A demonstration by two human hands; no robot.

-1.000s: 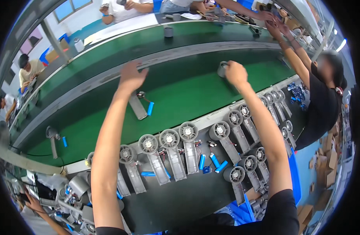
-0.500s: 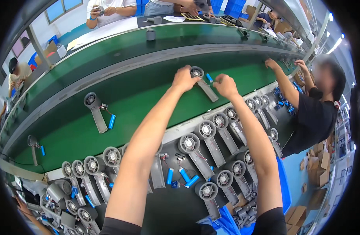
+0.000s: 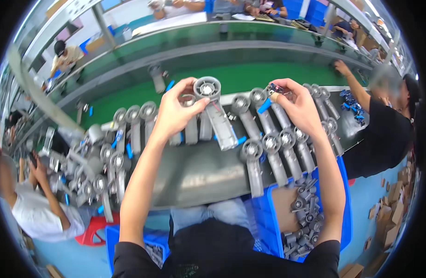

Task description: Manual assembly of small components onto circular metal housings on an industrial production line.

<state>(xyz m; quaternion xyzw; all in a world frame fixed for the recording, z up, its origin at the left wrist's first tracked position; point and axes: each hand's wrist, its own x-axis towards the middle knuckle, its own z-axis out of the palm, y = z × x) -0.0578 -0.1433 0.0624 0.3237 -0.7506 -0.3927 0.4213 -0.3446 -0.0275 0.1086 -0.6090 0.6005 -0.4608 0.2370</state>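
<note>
My left hand [image 3: 176, 111] is closed round the round head of a grey handheld fan housing [image 3: 222, 125], thumb on its rim. The housing's open, trough-like handle slants down toward me over the bench. To the right, my right hand [image 3: 300, 105] pinches a small circuit board [image 3: 274, 88] in its fingertips. A blue cylindrical battery [image 3: 265, 106] hangs just below the board; whether wires join it to the housing is hard to see. Beneath and between my hands, more grey fan housings [image 3: 252, 150] lie in rows, some with batteries beside them.
Beyond the bench [image 3: 194, 178] runs a green conveyor belt [image 3: 129, 94] carrying another fan housing [image 3: 156, 78]. A blue bin [image 3: 274, 222] of grey parts stands at my lower right, another blue bin [image 3: 112, 245] at lower left. Loose parts are heaped at left. Co-workers sit on both sides.
My left hand has lifted the fan housing off the belt and brought it over the bench. My right hand has come back too, now with the circuit board and battery. The view has tilted down.
</note>
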